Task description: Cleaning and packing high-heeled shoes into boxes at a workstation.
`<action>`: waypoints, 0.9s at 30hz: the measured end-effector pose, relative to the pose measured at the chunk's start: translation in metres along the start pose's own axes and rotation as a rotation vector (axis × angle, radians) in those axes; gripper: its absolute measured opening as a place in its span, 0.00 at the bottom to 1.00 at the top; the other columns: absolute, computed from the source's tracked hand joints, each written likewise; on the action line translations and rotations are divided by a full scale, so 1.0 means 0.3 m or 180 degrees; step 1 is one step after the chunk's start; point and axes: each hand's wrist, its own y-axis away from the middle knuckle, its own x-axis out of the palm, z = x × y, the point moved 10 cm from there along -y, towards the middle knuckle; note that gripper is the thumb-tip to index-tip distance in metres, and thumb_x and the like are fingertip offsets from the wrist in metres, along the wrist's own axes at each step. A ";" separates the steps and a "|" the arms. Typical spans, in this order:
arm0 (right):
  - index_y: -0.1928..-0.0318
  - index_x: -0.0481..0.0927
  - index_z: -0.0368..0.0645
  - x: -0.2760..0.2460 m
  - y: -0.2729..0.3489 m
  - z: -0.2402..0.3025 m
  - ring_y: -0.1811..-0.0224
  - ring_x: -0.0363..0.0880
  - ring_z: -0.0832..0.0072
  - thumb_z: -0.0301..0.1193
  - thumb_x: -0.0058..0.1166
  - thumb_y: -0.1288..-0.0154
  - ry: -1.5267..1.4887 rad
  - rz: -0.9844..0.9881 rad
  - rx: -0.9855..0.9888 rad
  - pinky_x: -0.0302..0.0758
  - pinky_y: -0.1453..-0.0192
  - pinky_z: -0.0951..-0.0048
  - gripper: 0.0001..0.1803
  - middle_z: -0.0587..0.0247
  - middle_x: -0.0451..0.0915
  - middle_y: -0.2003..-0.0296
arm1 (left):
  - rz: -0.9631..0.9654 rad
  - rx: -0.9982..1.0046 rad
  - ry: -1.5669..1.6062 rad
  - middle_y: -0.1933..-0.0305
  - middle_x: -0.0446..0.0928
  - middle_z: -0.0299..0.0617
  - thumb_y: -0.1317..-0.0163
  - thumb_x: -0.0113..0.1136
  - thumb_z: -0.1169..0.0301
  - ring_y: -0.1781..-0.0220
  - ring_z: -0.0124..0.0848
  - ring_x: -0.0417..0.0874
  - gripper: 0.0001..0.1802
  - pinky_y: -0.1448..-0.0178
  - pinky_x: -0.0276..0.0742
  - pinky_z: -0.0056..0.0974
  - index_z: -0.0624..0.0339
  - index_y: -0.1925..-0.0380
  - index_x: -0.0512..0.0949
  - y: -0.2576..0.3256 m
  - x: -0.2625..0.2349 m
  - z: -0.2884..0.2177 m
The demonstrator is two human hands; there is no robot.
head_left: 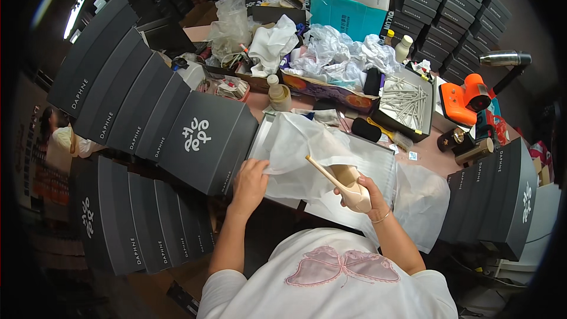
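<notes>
My right hand (pixel 373 196) grips a cream high-heeled shoe (pixel 356 197) by its side. The shoe's thin heel points up and to the left, and its opening faces away from me. My left hand (pixel 249 185) has its fingers closed at the left edge of a sheet of white tissue paper (pixel 298 142). That sheet spreads over an open white shoe box (pixel 383 159) on the table before me, with the shoe held just above it. Another sheet of thin white paper (pixel 420 201) hangs at the table's front edge, right of my right hand.
Dark grey shoe boxes (pixel 204 136) are stacked at my left, more boxes (pixel 493 195) at my right. Farther back lie a box of white sticks (pixel 407 103), crumpled paper (pixel 336 50), a brush (pixel 398 140), a bottle (pixel 279 94) and an orange device (pixel 460 100).
</notes>
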 end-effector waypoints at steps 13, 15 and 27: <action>0.37 0.64 0.37 -0.001 0.030 -0.097 0.53 0.73 0.53 0.47 0.44 0.39 -0.1024 0.0394 0.0362 0.81 0.72 0.67 0.35 0.46 0.72 0.50 | -0.0381 0.0963 0.0963 0.57 0.75 0.47 0.55 0.55 0.87 0.54 0.45 0.77 0.23 0.50 0.75 0.41 0.61 0.55 0.80 -0.172 -0.001 -0.257; 0.36 0.63 0.38 -0.009 0.045 -0.117 0.53 0.71 0.51 0.47 0.44 0.39 -0.1086 0.0495 0.0459 0.81 0.73 0.68 0.36 0.46 0.71 0.49 | -0.0731 0.0931 0.0765 0.61 0.75 0.45 0.55 0.60 0.83 0.55 0.44 0.78 0.19 0.50 0.74 0.41 0.61 0.60 0.81 -0.195 -0.064 -0.266; 0.38 0.66 0.37 0.116 0.076 -0.053 0.46 0.75 0.58 0.46 0.51 0.41 -0.1236 0.0193 0.0070 0.77 0.48 0.59 0.35 0.49 0.73 0.46 | -0.0537 0.1896 0.1002 0.67 0.74 0.40 0.59 0.65 0.79 0.66 0.36 0.77 0.19 0.62 0.75 0.37 0.59 0.62 0.83 -0.007 -0.154 -0.626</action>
